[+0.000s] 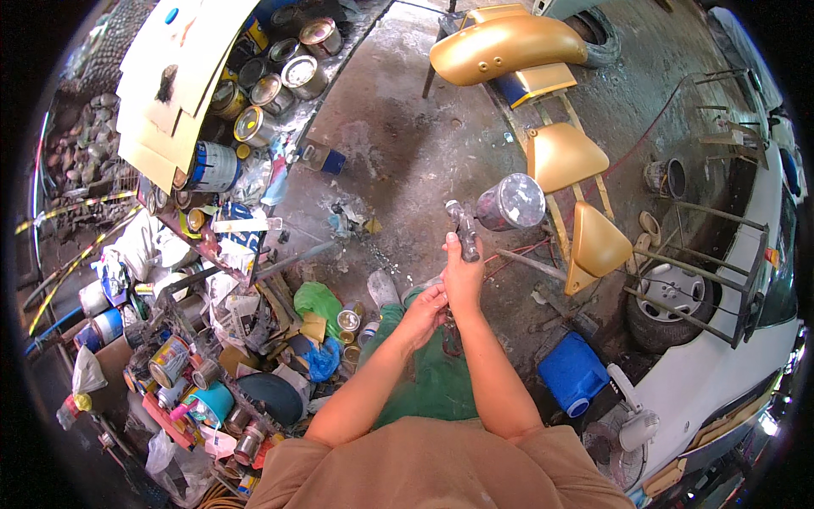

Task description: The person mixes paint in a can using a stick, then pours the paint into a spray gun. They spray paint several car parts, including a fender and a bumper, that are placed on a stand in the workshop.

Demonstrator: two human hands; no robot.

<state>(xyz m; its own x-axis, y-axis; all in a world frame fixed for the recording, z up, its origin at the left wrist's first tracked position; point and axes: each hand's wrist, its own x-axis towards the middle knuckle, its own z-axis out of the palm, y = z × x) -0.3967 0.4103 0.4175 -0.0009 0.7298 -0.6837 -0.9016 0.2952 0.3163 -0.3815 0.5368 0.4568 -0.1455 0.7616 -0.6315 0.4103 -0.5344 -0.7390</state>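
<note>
My right hand is closed around a dark metal spray gun, its thumb along the body. A round cup with a grey, paint-spattered lid sits at the gun's upper right. My left hand is closed on the gun's lower end, which is partly hidden by both hands. Just beyond the cup, gold-painted triangular panels lie on a light rack, and a gold curved fender is farther back.
Paint cans and cardboard crowd the upper left, with clutter below. At right are a blue jerrycan, a fan, a metal frame and a white car body. Concrete floor lies ahead.
</note>
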